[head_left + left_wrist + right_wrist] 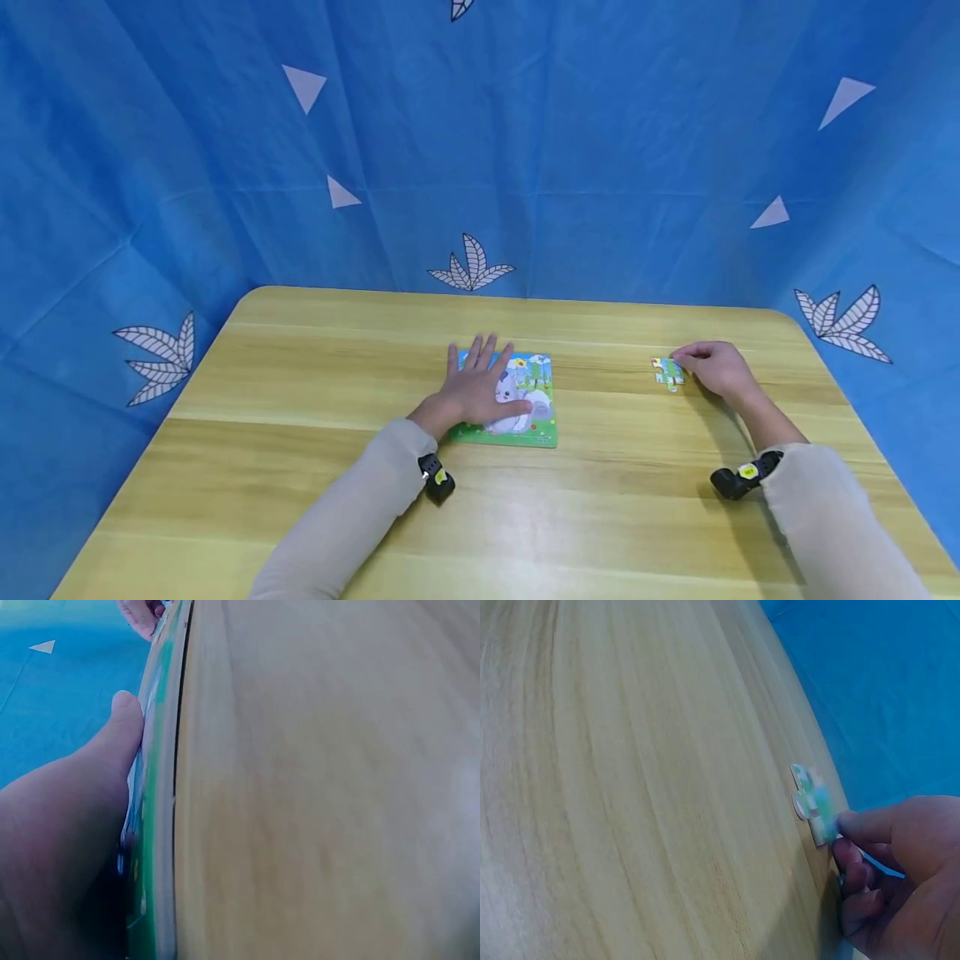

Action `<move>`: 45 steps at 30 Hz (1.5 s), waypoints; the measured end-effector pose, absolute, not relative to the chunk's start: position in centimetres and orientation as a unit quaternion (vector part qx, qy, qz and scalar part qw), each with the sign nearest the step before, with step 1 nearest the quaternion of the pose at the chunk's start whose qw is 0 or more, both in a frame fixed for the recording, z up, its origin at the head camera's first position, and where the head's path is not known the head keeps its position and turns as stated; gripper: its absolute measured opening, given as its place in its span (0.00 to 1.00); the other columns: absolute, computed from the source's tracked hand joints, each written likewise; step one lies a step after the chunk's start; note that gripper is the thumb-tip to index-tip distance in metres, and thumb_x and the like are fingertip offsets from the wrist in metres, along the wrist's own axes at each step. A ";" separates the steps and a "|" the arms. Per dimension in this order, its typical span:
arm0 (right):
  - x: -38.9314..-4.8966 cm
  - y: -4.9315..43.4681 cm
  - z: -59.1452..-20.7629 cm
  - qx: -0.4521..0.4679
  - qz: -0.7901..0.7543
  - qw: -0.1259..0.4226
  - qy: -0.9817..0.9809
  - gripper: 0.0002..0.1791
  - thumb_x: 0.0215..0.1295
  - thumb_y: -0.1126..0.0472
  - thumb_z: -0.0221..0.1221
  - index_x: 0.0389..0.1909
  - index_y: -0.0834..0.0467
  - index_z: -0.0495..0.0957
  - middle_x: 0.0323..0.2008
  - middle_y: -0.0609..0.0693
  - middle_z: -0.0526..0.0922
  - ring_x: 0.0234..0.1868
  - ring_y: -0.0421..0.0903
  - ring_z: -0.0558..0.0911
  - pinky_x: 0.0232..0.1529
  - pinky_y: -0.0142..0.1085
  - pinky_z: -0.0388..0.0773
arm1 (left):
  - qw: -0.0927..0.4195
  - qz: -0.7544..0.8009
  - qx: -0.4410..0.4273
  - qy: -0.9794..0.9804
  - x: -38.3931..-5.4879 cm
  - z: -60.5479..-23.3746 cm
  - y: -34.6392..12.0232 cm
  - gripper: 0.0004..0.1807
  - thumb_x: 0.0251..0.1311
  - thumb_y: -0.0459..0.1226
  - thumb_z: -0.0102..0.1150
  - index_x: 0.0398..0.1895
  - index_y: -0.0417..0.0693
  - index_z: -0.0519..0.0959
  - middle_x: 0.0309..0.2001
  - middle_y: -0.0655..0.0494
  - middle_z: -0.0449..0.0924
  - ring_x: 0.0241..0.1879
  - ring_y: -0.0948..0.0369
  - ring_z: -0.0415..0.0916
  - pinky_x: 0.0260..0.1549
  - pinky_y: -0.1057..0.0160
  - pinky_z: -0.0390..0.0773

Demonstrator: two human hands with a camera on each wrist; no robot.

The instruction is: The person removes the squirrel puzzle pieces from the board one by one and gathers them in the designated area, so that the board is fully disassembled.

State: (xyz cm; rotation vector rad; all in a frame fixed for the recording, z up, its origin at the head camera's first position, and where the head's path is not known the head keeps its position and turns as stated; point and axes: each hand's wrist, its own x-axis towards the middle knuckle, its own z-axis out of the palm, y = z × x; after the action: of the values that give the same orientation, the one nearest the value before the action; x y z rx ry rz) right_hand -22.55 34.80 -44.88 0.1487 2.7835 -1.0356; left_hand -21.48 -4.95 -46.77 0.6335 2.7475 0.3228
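1. The step in hand seems to be the taking of the piece from the worktop, while the left hand probably steadies the puzzle.
2. The next move, I judge, calls for a secure pinch and a gentle lift, so that the tabs do not bend.
3. The piece is at the right of the head view, well apart from the puzzle, which lies near the middle. It touches the fingertips of the right hand, on their left side.
4. The right grip is narrow, pinching the piece at its edge. The right wrist view is blurred there; I cannot tell if several pieces overlap.
5. The left grip is wide, with fingers spread over the puzzle.
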 end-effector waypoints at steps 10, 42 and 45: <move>-22.2 33.2 -43.8 0.014 -0.338 0.058 0.939 0.23 0.79 0.52 0.52 0.55 0.70 0.80 0.50 0.68 0.80 0.48 0.59 0.77 0.44 0.47 0.73 | 0.149 0.157 0.218 0.952 -21.4 -46.5 -5.2 0.55 0.65 0.72 0.44 0.84 0.55 0.39 0.83 0.47 0.27 0.80 0.48 0.21 0.71 0.34 0.22; -21.6 15.1 -46.4 -0.130 -0.424 0.031 0.896 0.09 0.67 0.67 0.65 0.46 0.63 0.86 0.31 0.50 0.82 0.32 0.44 0.77 0.35 0.36 0.74 | 0.158 0.146 0.231 0.949 -20.5 -46.4 -8.8 0.50 0.72 0.64 0.43 0.84 0.49 0.36 0.82 0.44 0.25 0.80 0.47 0.22 0.75 0.42 0.25; -21.5 14.5 -46.6 -0.122 -0.406 0.028 0.905 0.09 0.67 0.66 0.66 0.46 0.62 0.87 0.29 0.49 0.81 0.30 0.44 0.75 0.33 0.36 0.72 | 0.165 0.142 0.224 0.950 -20.7 -46.8 -8.8 0.50 0.71 0.66 0.42 0.84 0.53 0.34 0.82 0.47 0.22 0.80 0.49 0.18 0.74 0.43 0.22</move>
State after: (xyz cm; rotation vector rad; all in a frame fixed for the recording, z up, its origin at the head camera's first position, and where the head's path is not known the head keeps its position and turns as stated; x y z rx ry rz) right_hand -21.49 14.51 -46.59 -0.3780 2.7944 -1.2550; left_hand -20.73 -8.78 -46.79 0.6385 2.7062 0.4047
